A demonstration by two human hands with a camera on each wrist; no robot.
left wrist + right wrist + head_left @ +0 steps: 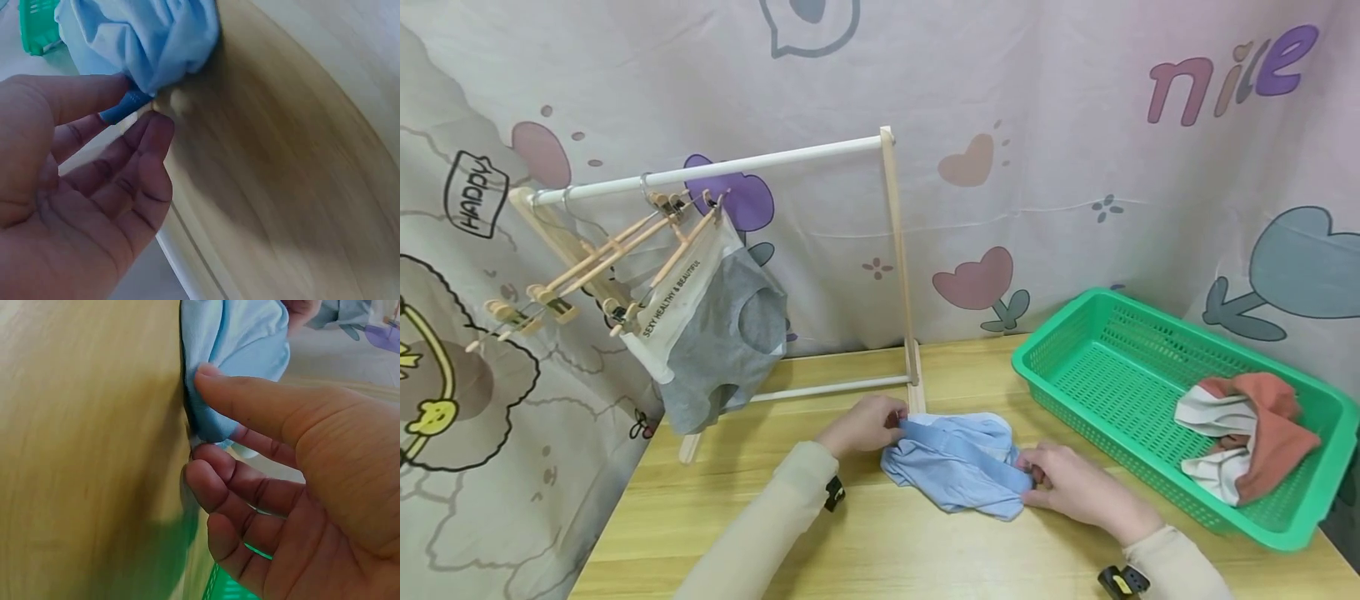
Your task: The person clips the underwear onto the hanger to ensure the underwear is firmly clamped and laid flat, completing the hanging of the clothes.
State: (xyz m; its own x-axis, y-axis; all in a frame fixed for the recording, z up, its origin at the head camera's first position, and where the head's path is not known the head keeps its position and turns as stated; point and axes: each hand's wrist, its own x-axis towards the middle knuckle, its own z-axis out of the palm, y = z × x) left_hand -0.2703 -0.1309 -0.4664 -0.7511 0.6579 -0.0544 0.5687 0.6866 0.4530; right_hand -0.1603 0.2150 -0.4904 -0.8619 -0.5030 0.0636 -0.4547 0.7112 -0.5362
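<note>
Left hand (pixel 871 425) and right hand (pixel 1069 485) pinched opposite ends of the waistband (pixel 964 454) on light-blue underpants (pixel 936 479); a green plastic basket (pixel 1101 379) stood near the right hand.

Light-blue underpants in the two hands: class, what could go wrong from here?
The left hand and right hand pinch the ends of the waistband, so an end might slip free. The light-blue underpants lie bunched on the table, so they could twist when lifted. The left hand is close to the wooden rack foot and might knock it.
</note>
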